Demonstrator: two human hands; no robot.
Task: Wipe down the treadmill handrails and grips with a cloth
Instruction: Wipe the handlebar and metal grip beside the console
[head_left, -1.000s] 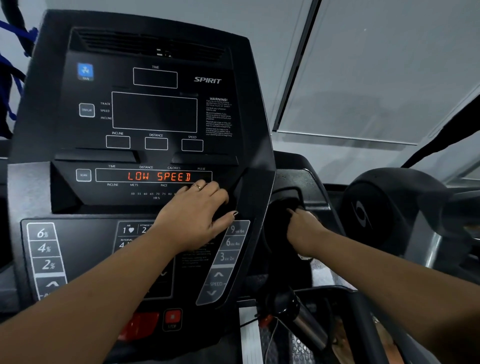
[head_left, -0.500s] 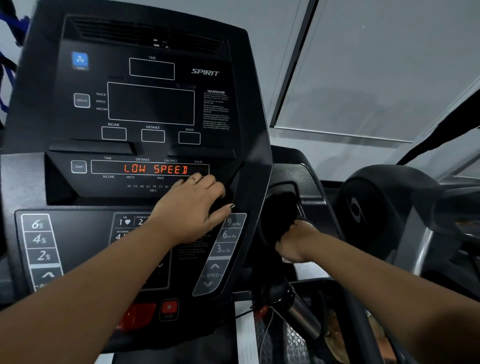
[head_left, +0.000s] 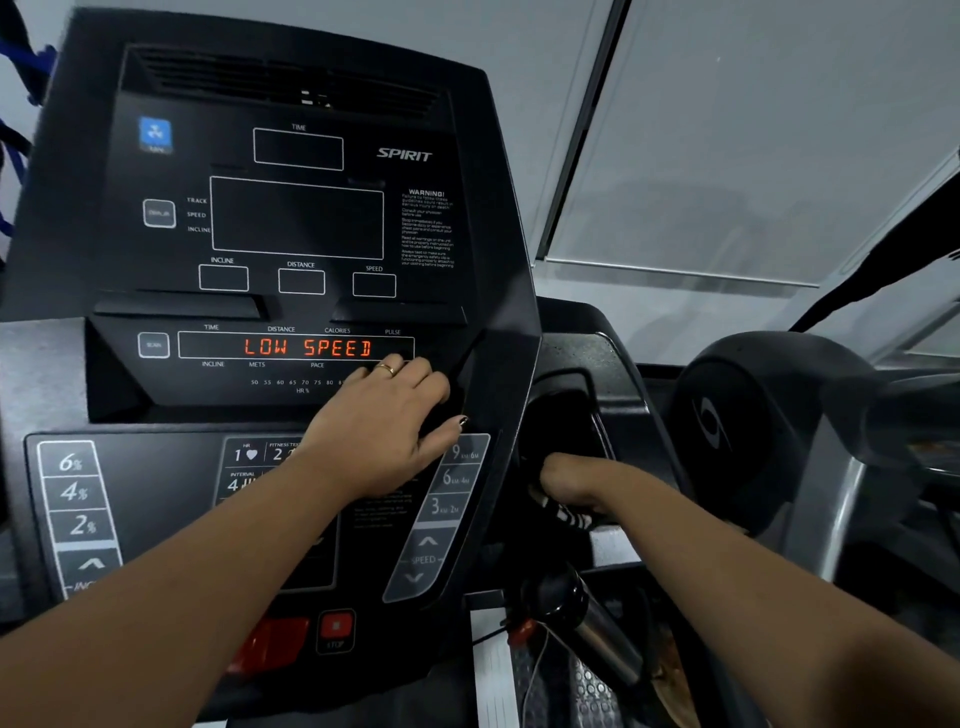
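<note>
With the left hand (head_left: 384, 431) flat on the black treadmill console (head_left: 291, 218), the right hand (head_left: 569, 480) grips a dark striped cloth (head_left: 563, 512) at the black side pocket (head_left: 566, 421); the handrails likely come next.

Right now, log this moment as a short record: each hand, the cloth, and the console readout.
left hand: flat on the console, below the readout, ring on one finger
right hand: at the dark recess right of the console, closed on the cloth
cloth: dark with white stripes, mostly hidden under that hand
readout: LOW SPEED, red letters
</note>
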